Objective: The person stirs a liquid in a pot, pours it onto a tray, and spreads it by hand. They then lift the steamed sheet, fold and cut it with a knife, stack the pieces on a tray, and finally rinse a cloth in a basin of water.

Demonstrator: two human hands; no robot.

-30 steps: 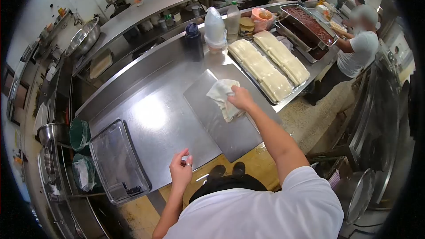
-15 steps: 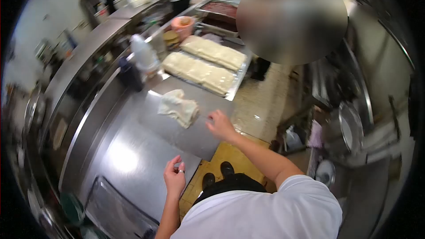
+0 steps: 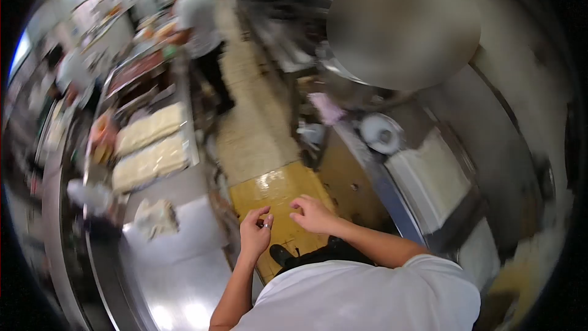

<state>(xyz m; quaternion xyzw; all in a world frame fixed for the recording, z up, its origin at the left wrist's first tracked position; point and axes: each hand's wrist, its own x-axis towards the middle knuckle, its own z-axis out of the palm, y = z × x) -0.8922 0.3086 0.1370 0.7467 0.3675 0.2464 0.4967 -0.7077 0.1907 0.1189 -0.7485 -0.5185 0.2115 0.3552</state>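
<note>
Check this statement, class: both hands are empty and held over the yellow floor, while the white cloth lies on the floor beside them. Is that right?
Not quite. In the head view the white cloth lies on the steel counter, not the floor. The left hand and right hand are indeed empty above the yellow floor.

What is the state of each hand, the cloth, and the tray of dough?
left hand: empty, fingers curled, ring on one finger
right hand: empty, open, palm down
cloth: crumpled, lying on the steel counter, touched by neither hand
tray: filled with pale dough slabs
</note>
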